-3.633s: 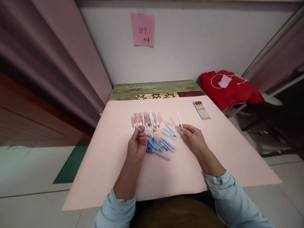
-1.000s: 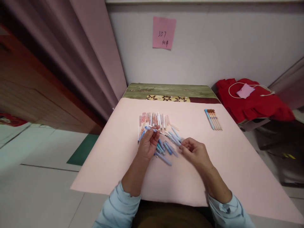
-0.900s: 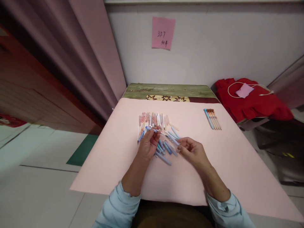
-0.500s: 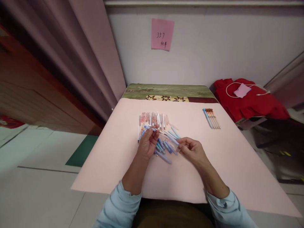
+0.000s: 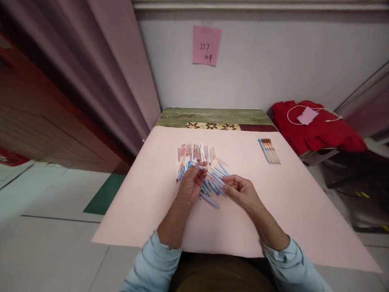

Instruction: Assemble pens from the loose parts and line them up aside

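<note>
A mauve curtain (image 5: 121, 52) is hanging well to the left of both hands, and a pink sheet (image 5: 136, 219) is covering most of the desk (image 5: 170, 115). Just beyond the left hand (image 5: 192, 184), pink barrels (image 5: 183, 150) are lying in a row with white refills (image 5: 192, 153) among them. The left hand is curling nearly closed, its thumb and fingers pinching a small blue pen part (image 5: 193, 164). Between the hands, loose blue pieces (image 5: 214, 187) are lying in a cluster, and a lavender barrel (image 5: 209, 200) is resting on its near side. The right hand (image 5: 242, 191) is pinching the near end of another lavender tube (image 5: 218, 179), its other fingers bending loosely. Beyond and to the right of that hand, brown-topped pens (image 5: 272, 152) are lying beside a blue one (image 5: 264, 151). Farther right, a red cloth (image 5: 319, 132) is bunching up, well apart from the hand.
</note>
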{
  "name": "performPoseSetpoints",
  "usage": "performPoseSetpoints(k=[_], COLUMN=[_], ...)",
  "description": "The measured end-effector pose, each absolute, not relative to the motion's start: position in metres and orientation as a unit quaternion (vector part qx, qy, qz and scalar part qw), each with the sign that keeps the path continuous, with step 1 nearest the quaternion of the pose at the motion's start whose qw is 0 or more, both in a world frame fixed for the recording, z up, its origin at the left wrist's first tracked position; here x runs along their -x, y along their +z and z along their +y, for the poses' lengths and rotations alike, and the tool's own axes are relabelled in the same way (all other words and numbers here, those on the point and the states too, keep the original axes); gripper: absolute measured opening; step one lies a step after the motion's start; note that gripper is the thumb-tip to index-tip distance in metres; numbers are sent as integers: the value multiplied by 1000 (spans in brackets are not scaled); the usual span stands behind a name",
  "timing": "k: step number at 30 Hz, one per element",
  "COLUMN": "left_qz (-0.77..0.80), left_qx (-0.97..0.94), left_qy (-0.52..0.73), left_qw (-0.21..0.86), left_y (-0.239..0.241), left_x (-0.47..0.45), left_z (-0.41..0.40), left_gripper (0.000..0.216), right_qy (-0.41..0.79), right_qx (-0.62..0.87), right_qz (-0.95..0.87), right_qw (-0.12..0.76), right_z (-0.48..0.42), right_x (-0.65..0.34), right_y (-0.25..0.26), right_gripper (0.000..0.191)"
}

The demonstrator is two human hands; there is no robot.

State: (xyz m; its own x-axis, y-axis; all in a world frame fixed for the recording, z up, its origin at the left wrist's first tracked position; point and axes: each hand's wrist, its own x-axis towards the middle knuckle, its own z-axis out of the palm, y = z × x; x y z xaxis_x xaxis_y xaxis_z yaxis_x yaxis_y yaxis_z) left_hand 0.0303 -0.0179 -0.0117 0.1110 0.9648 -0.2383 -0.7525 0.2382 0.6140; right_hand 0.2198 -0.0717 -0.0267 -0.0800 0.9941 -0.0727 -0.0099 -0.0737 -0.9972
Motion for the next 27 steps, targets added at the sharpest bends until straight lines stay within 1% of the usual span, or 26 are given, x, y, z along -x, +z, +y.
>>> performPoseSetpoints(k=[5,9,12,16,18,22,27], left_qz=[296,288,283,269,267,280,290], left_qx=[-196,-212,-199,-164,-149,-144,-182], left_qy=[573,539,526,533,538,553,558], left_qw=[738,763,777,786,785,772,756], left_y=[-13,-12,-11,-13,-17,-22,-19], left_x=[-33,-36,-37,-36,-35,-34,-36], left_z=[-22,-26,-27,-25,-23,-21,-24], left_gripper=[16,15,15,15,15,18,21], right_qy=[550,560,551,492,444,376,330], right_qx=[495,496,508,521,533,550,566], right_qz=[-486,-477,-447,-427,-447,-490,-540], right_qw=[466,461,488,551,564,562,529], right_z=[-71,-70,-69,-68,-70,-75,-78], right_x=[-219,-217,-216,-218,-220,-222,-221], right_y=[-24,-26,-28,-25,-22,-20,-23], right_gripper=[42,38,36,33,29,23,21])
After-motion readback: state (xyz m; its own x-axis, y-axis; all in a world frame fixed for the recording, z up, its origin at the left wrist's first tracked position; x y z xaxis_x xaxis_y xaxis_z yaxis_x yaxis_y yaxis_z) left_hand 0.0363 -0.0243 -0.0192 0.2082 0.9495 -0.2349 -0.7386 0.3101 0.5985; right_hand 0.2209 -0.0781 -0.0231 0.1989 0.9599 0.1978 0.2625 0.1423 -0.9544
